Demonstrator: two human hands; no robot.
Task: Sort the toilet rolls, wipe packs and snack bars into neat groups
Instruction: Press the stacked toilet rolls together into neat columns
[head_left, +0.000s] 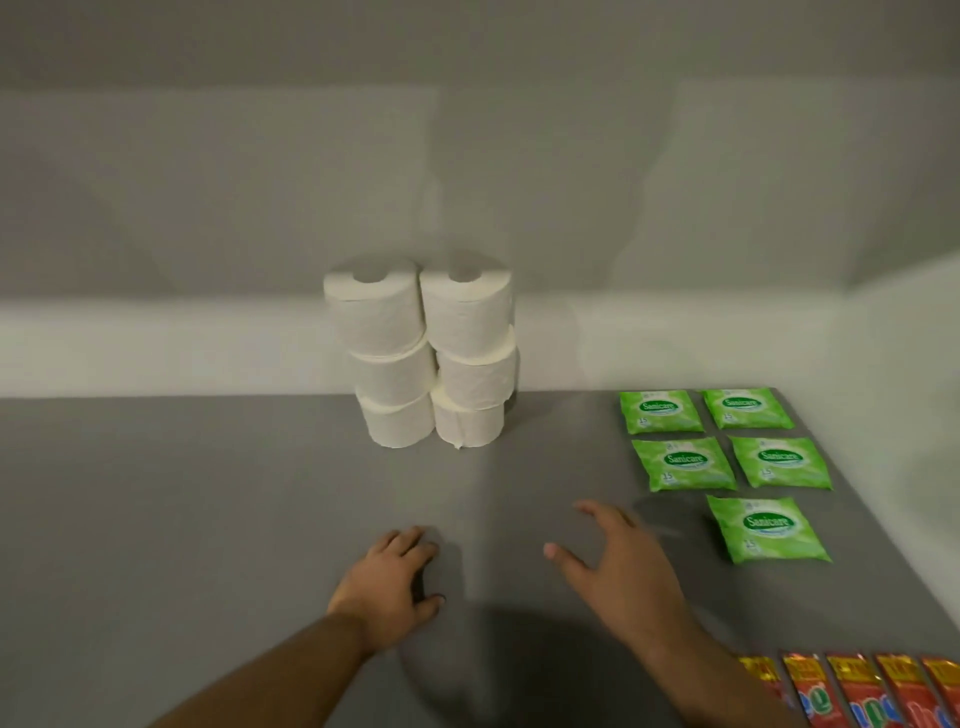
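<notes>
the sorting looks nearly finished, and both hands are empty over the bare middle of the grey bench. the left hand rests palm down with its fingers loosely curled, gripping nothing. the right hand hovers just beside it, fingers spread wide and the thumb out to the left, also holding nothing.

the toilet rolls stand at the bench's far edge against the wall, straight ahead of the hands and well apart from them: two columns of three, touching side by side, with the upper rolls sitting a little off-centre (the right column looks the shakier one). the wipe packs lie flat toward the far right corner in two rows of two, with a fifth pack alone beneath the right-hand column, its long side running slightly skewed to the others. that lone pack is just to the right of the right hand, so that hand is clearly the nearer one for any squaring up. the snack bars lie side by side along the near edge at the right, partly cut off by the frame.
</notes>
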